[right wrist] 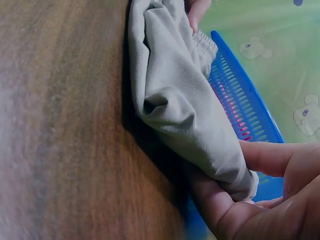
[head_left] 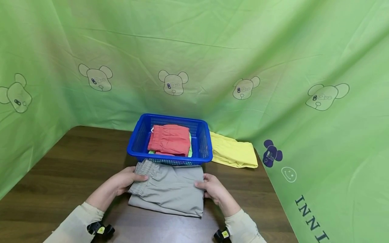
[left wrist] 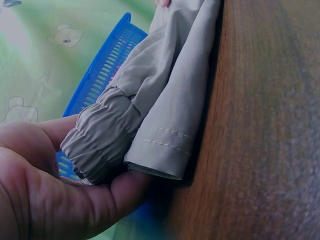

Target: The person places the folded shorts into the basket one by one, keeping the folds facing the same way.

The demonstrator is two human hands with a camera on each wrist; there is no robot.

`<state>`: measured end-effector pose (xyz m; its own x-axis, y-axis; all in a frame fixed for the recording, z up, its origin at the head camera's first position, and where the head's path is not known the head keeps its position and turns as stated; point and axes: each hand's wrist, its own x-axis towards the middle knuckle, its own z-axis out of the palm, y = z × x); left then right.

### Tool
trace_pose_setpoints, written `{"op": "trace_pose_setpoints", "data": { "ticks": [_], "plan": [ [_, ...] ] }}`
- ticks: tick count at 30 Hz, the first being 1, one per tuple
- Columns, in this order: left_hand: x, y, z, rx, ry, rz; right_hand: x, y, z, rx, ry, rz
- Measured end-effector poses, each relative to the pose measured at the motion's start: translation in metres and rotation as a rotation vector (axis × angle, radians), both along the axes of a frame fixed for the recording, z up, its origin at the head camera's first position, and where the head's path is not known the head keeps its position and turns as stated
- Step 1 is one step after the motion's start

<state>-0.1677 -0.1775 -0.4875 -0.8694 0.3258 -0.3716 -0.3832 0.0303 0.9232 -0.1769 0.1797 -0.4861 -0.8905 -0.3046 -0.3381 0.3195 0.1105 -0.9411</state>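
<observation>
A folded grey garment (head_left: 173,189) with a gathered waistband lies in front of the blue basket in the head view. The left hand (head_left: 129,179) grips its waistband end, thumb on top and fingers beneath. At the opposite end the right hand (head_left: 214,189) pinches the edge between thumb and fingers. Close up in the left wrist view, the left hand (left wrist: 65,190) holds the gathered band of the grey cloth (left wrist: 170,95) beside a stitched hem. The right wrist view has the right hand (right wrist: 270,195) around the end of the grey fabric (right wrist: 175,85), slightly off the wooden surface.
Behind the garment stands a blue basket (head_left: 135,154) holding a folded red garment (head_left: 170,138) over something light green. A folded yellow garment (head_left: 234,152) lies right of it. Green cloth (head_left: 194,40) with mouse-head prints hangs around the brown wooden table (head_left: 73,168).
</observation>
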Motion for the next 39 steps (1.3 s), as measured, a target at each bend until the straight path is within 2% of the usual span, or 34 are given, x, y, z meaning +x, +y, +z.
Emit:
{"op": "trace_pose_setpoints", "data": {
  "ticks": [13,27,35,39],
  "plan": [
    [0.001,-0.002,0.007,-0.027,0.003,0.017,-0.002,0.001,-0.001,-0.04,-0.017,0.015],
    [0.001,-0.016,0.017,-0.028,0.014,-0.12,0.0,0.003,0.005,-0.046,-0.019,0.036],
    [0.004,-0.018,0.023,-0.012,0.004,-0.138,0.002,0.004,0.011,-0.06,-0.002,0.059],
    [0.006,-0.019,0.026,-0.035,0.001,-0.146,0.002,0.005,0.013,-0.061,0.002,0.072]
  ]
}}
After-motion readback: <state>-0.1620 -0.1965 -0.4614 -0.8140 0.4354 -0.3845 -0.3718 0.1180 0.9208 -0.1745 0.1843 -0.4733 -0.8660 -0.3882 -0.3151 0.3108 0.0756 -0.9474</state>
